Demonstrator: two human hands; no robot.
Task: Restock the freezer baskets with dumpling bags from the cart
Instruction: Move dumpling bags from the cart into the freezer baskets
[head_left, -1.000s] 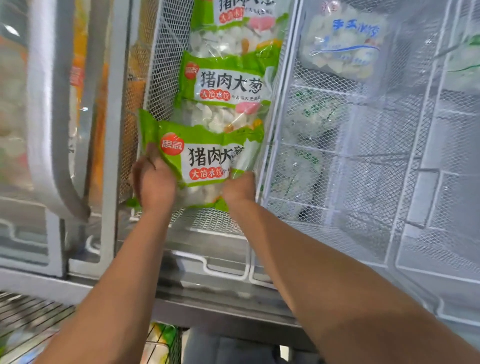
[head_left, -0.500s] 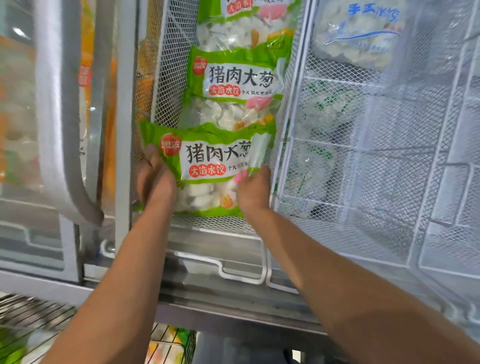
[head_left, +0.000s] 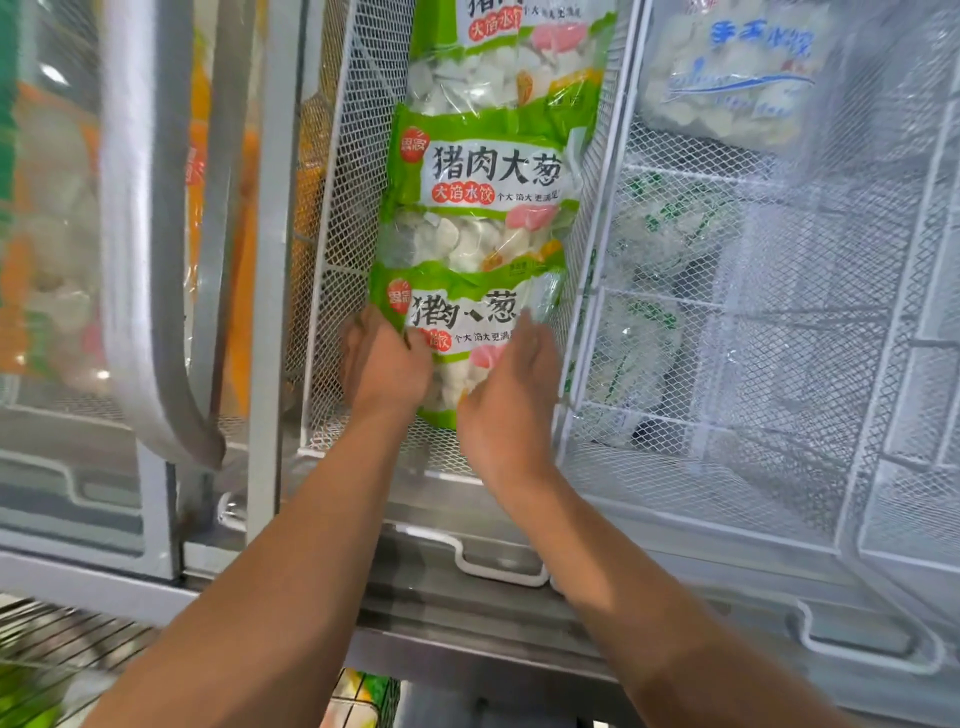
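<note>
3 green dumpling bags lie in a row in the narrow mesh basket (head_left: 337, 218), and the nearest bag (head_left: 467, 332) is gripped by the left hand (head_left: 387, 364) while the right hand (head_left: 511, 384) presses it with nearly straight fingers, so this basket seems almost stocked, but the wide basket (head_left: 779, 467) on the right has much room left.

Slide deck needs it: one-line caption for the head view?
Both hands, left hand and right hand, press the nearest green dumpling bag into the wire freezer basket below two matching bags.

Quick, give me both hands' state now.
Left hand: grips the front dumpling bag at its left edge.
Right hand: fingers straight, pressing the same bag.
</note>
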